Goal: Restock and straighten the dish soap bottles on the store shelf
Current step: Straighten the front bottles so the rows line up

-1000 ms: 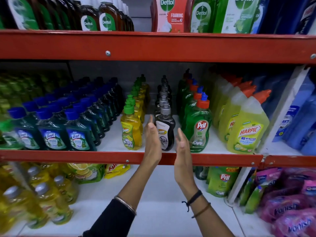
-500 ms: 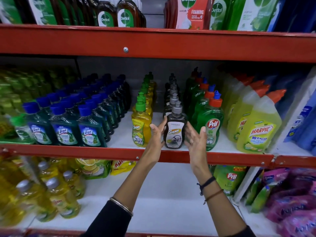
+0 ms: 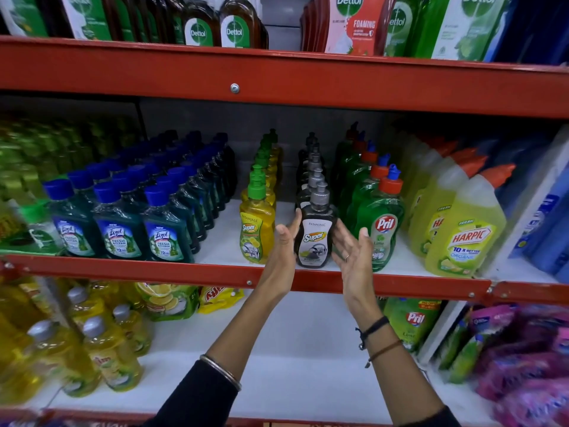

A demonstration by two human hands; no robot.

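Note:
A dark Super dish soap bottle [image 3: 314,238] with a grey cap stands at the front of its row on the middle shelf [image 3: 215,274]. My left hand [image 3: 284,245] is flat against its left side, fingers straight. My right hand [image 3: 354,251] is spread just right of it, palm toward the bottle, a small gap between. A yellow Super bottle [image 3: 256,229] with a green cap heads the row to the left. A green Pril bottle [image 3: 381,229] heads the row to the right, partly behind my right hand.
Blue-capped Lizol bottles [image 3: 120,232] fill the left of the shelf and yellow Harpic bottles [image 3: 465,235] the right. Dettol bottles [image 3: 215,23] stand on the top shelf. The lower shelf holds yellow bottles [image 3: 101,355], a Pril pouch [image 3: 412,322] and pink packets [image 3: 523,359].
Both hands have moved up and in around the front dark bottle, the left now touching its side. The camera has moved closer and shifted the shelf rightward in view.

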